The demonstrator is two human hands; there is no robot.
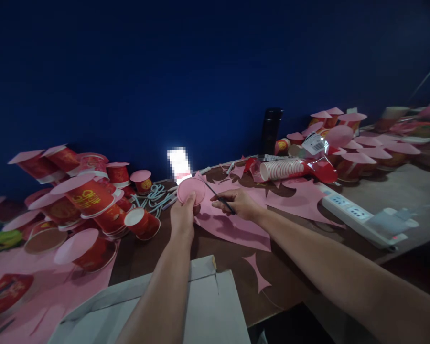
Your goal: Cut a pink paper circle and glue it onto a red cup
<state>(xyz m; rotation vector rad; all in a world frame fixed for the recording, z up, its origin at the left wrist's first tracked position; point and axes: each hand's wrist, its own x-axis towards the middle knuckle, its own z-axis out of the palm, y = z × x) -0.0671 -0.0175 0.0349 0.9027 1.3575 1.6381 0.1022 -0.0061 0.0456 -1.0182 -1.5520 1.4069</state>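
Note:
My left hand (184,217) pinches a round pink paper disc (191,188), with the thumb lying on its face. Whether a cup sits behind the disc is hidden. My right hand (238,203) is closed around dark-handled scissors (225,202), whose thin blade points up and left toward the disc's right edge. Beneath both hands spreads a large cut sheet of pink paper (236,231) with curved edges. A red paper cup (140,223) lies tilted just left of my left hand.
Red cups topped with pink discs (89,196) pile up at left; more (358,160) stand at right. A sleeve of nested cups (281,169), a black flask (271,130), a power strip (354,212), pale cords (155,197), a paper scrap (257,273) and grey cardboard (215,306) surround the work.

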